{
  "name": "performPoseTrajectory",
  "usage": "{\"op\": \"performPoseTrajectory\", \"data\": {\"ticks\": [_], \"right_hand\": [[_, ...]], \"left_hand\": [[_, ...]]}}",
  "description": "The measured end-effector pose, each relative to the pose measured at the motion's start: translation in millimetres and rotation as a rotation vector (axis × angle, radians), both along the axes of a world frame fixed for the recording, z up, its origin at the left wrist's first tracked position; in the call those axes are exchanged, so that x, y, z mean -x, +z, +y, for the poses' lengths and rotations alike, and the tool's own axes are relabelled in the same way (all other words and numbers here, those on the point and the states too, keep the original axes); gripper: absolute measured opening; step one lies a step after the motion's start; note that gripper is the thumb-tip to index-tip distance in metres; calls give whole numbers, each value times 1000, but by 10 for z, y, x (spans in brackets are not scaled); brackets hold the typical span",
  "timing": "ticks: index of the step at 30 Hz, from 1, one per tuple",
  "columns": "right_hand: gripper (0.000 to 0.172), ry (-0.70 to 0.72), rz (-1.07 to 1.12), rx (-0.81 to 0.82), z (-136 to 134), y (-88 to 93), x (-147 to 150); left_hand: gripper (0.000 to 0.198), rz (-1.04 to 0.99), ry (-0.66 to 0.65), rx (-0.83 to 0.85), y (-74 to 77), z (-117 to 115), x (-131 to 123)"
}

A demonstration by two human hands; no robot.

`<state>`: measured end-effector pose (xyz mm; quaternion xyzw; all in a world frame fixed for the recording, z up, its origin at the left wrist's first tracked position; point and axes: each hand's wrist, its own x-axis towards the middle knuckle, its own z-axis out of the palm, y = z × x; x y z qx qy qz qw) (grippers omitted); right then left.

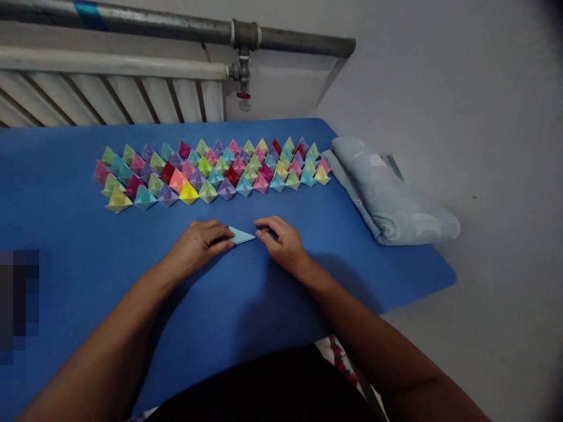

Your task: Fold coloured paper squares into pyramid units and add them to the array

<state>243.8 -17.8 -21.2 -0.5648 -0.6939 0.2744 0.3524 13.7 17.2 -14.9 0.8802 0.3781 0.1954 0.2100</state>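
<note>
A small light blue folded paper (241, 236) lies flat on the blue table top (246, 305). My left hand (202, 241) presses on its left part with curled fingers. My right hand (281, 239) pinches its pointed right tip with fingers drawn together. Beyond both hands, several rows of small folded paper pieces (211, 170) in many colours stand packed together on the table.
A folded pale blue cloth (391, 199) lies at the table's right edge. A white radiator (109, 97) and a grey pipe (176, 29) with a valve run along the wall behind. Grey floor lies to the right.
</note>
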Motion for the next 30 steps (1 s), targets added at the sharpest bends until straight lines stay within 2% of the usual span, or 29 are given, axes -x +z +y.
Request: {"op": "performPoseTrajectory", "data": {"ticks": [5, 10, 13, 16, 20, 23, 26, 30], "right_hand": [[23, -13, 7, -25, 9, -41, -6], [22, -31, 30, -29, 38, -64, -9], [21, -41, 69, -34, 53, -80, -4], [22, -53, 111, -46, 45, -86, 13], [22, -50, 223, -4, 59, -12, 89], [28, 20, 419, 191, 141, 125, 210], [32, 125, 569, 346, 247, 241, 376], [17, 144, 665, 405, 316, 229, 561]], "left_hand": [[28, 7, 44, 13, 21, -32, -6], [30, 141, 116, -170, -5, -134, -82], [28, 197, 199, -233, 1, -176, -106], [24, 142, 294, -203, 46, -194, -88], [22, -207, 408, 32, 152, -232, -55], [24, -541, 464, 276, 224, -257, -38], [25, -777, 527, 513, 267, -249, -11], [29, -957, 578, 701, 259, -208, 27]]}}
